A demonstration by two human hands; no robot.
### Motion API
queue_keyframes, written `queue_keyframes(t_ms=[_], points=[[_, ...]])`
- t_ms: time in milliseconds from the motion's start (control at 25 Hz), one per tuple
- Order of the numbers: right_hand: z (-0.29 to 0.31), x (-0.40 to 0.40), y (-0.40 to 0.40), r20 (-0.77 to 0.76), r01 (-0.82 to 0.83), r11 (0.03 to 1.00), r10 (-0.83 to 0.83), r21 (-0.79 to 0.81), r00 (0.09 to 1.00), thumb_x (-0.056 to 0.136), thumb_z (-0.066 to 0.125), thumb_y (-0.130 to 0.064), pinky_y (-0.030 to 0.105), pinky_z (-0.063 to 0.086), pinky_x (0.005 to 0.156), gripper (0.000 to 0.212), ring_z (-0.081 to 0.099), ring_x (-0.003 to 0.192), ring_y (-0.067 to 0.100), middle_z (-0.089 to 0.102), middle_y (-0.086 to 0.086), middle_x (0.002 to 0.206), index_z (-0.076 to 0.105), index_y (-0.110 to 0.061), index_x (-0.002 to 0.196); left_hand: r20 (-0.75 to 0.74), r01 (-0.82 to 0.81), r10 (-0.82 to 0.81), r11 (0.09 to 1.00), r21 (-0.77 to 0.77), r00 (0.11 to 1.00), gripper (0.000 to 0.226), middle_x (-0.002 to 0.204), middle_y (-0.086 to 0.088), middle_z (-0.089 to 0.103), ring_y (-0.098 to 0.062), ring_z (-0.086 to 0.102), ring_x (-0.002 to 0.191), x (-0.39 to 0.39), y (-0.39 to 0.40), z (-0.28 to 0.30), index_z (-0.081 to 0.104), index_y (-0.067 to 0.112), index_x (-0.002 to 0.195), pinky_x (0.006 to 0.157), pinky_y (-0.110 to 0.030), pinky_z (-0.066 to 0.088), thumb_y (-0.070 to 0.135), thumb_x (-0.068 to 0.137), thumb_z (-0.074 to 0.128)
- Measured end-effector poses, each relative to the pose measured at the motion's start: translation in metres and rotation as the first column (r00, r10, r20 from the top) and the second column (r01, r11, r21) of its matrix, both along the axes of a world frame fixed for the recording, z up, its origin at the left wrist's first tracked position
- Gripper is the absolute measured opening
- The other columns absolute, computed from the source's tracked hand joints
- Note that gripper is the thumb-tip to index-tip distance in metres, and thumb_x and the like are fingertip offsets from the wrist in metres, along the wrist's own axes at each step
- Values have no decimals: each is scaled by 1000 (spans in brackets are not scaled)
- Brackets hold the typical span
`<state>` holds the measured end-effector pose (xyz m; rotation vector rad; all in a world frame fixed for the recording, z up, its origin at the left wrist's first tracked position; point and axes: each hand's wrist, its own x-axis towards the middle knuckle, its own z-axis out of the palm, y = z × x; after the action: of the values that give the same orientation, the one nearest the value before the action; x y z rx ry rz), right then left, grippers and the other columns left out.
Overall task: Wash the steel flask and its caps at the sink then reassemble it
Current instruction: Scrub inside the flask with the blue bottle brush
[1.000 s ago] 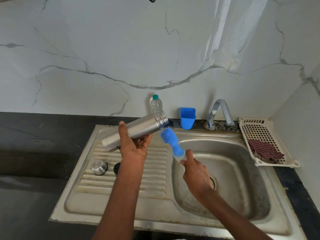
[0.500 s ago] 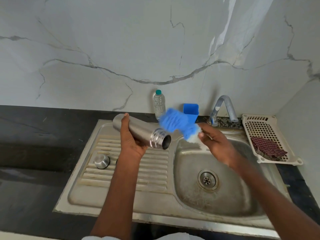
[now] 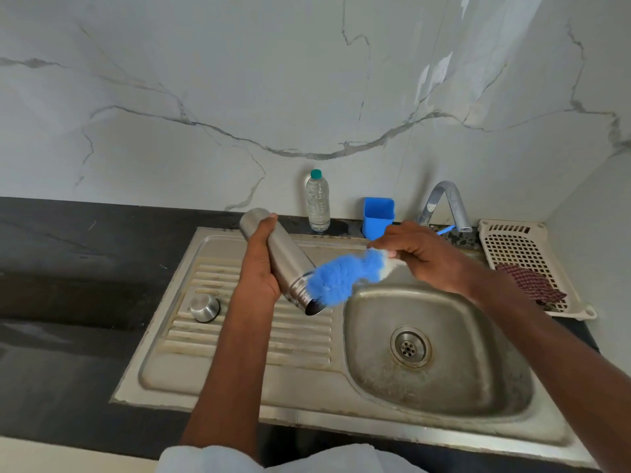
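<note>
Left hand [image 3: 261, 268] is gripping the flask [image 3: 278, 257] around its body, holding it tilted over the draining board, open mouth pointing down toward the near right, base toward the far left. Right hand [image 3: 423, 257] is gripping the handle of the blue brush [image 3: 341, 279]; the bristles are lying against the flask's threaded neck, just at the mouth. Cannot tell whether the tip is entering the opening.

Judgement: task is at the scrubbing stage, early to middle. Flask is already apart; a steel cap [image 3: 205, 307] is sitting on the draining board, left of the left arm. A second cap is not showing here. Tap [image 3: 447, 206] is giving no visible water. Still outstanding: finishing the flask, washing the caps, rinsing, reassembling
</note>
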<state>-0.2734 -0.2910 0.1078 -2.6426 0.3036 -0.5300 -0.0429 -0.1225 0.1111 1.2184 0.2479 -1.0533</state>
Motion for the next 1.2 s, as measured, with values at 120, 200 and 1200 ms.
queue_keyframes(t_ms=[120,200,1200], points=[[8,14,16,32,-57,997,59,-50,998,90,57,11,40,42,73,55,45,80,15,48,-24,84,70,-31,124,-33,17,-16,999,29,999,64,103,-17,67,-34,67,92,2,4,-2,61,12,119,83,-51,60,54,77,86],[8,27,31,13,-76,991,78,-111,997,87,56,16,41,41,71,62,42,80,14,46,-25,86,70,-32,124,-40,59,-57,997,53,998,73,112,-19,68,-37,69,101,3,6,-5,60,14,124,92,-56,58,57,72,88],[-45,28,74,117,159,842,-253,515,961,104,48,-14,21,45,97,33,63,108,6,69,-18,115,67,-18,130,-126,-85,25,861,-501,992,67,119,-7,72,-23,74,103,6,2,-33,63,10,133,91,-37,61,61,90,64]])
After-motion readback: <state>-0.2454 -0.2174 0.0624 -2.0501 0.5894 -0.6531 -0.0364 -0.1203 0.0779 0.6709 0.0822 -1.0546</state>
